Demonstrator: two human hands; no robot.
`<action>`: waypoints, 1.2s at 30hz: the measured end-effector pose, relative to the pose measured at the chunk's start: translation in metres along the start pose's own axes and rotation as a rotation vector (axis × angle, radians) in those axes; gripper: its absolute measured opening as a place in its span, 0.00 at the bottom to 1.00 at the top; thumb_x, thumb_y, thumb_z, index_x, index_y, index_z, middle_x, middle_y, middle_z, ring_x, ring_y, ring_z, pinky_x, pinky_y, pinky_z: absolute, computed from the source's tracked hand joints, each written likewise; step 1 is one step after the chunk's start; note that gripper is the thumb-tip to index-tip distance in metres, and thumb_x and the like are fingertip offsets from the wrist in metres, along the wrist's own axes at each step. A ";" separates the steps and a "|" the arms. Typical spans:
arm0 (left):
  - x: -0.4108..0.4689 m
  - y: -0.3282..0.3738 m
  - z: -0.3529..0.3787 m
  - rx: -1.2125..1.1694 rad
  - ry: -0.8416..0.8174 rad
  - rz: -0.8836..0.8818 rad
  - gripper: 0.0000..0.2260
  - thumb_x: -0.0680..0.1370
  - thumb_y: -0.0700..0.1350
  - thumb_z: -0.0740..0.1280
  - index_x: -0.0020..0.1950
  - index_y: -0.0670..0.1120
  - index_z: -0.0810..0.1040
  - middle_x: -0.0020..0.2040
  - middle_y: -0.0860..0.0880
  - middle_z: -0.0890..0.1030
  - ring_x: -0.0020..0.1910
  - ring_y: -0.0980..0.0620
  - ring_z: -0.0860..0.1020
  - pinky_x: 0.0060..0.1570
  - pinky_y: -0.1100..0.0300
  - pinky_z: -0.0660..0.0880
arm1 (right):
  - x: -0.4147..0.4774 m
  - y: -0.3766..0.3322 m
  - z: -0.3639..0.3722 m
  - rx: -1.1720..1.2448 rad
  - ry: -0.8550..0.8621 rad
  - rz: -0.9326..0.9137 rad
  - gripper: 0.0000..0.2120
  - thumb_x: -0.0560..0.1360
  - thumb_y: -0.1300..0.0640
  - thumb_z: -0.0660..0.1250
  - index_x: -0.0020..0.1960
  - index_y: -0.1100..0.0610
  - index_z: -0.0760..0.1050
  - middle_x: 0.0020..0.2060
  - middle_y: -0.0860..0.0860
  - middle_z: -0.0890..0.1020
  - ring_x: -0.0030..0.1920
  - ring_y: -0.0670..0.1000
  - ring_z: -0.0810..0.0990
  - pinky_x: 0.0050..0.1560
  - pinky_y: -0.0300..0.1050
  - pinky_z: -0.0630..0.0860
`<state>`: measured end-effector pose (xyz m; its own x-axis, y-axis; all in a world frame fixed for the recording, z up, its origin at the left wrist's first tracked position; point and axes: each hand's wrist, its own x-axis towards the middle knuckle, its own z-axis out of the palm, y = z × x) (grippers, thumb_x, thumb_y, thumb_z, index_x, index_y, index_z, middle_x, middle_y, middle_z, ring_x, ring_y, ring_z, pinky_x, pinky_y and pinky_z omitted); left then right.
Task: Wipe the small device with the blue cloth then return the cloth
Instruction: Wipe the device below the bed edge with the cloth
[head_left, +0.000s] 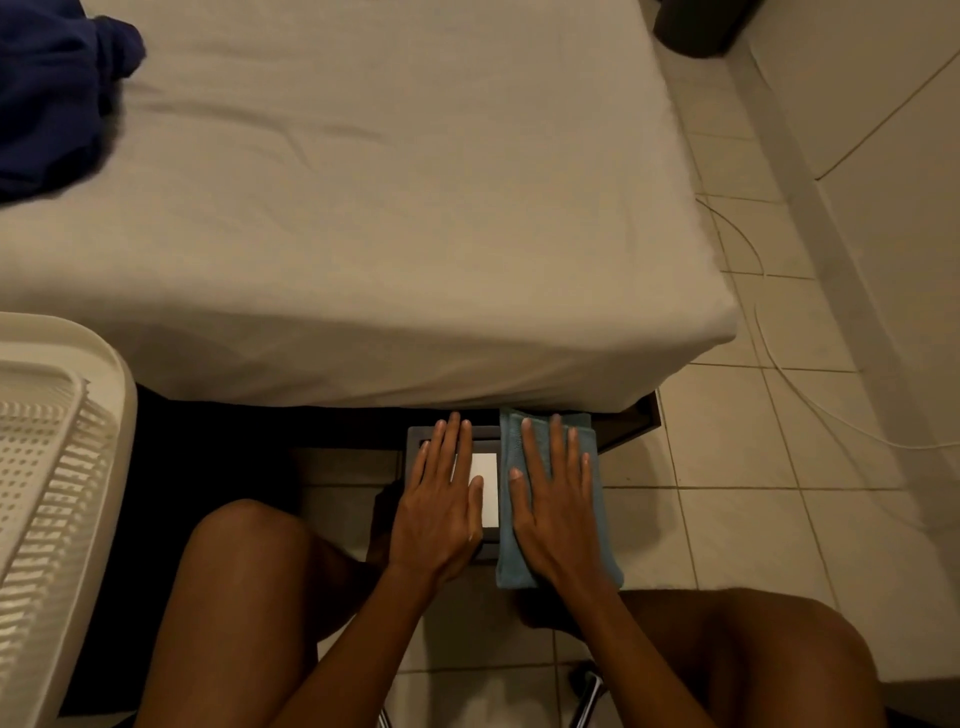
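Observation:
The small device is a dark-framed tablet with a bright white screen, lying flat below the bed's front edge, between my knees. My left hand rests flat on its left half, fingers spread, hiding much of the screen. The blue cloth is folded into a long strip over the device's right side. My right hand presses flat on the cloth with its fingers extended. What supports the device underneath is hidden.
A bed with a beige sheet fills the upper view, with a dark blue garment at its far left. A white plastic basket stands at the left. Tiled floor with a thin white cable lies to the right.

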<state>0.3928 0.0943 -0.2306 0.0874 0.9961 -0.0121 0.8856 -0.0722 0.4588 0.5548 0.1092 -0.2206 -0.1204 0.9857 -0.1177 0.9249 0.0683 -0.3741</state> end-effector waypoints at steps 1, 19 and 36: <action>0.000 0.000 0.000 -0.001 -0.002 -0.003 0.27 0.84 0.51 0.48 0.81 0.43 0.45 0.82 0.46 0.46 0.81 0.51 0.43 0.78 0.56 0.43 | -0.004 0.001 0.001 0.004 -0.005 0.000 0.30 0.82 0.39 0.40 0.82 0.46 0.41 0.81 0.50 0.40 0.81 0.51 0.38 0.80 0.55 0.40; 0.004 0.000 0.001 0.009 -0.015 -0.001 0.28 0.84 0.52 0.48 0.81 0.45 0.44 0.82 0.47 0.45 0.81 0.51 0.41 0.78 0.55 0.44 | -0.021 0.002 0.001 0.048 0.002 0.043 0.31 0.82 0.37 0.40 0.81 0.44 0.39 0.81 0.50 0.40 0.81 0.51 0.39 0.79 0.55 0.42; 0.005 0.002 0.002 0.052 -0.019 -0.009 0.28 0.84 0.52 0.48 0.81 0.45 0.45 0.82 0.45 0.47 0.81 0.50 0.43 0.78 0.53 0.47 | -0.011 0.006 0.001 0.018 0.031 0.063 0.32 0.81 0.37 0.42 0.81 0.45 0.40 0.81 0.52 0.39 0.80 0.52 0.37 0.79 0.55 0.40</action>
<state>0.3959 0.0989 -0.2318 0.0879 0.9956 -0.0333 0.9088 -0.0664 0.4120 0.5614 0.0991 -0.2222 -0.0507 0.9924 -0.1126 0.9236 0.0037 -0.3834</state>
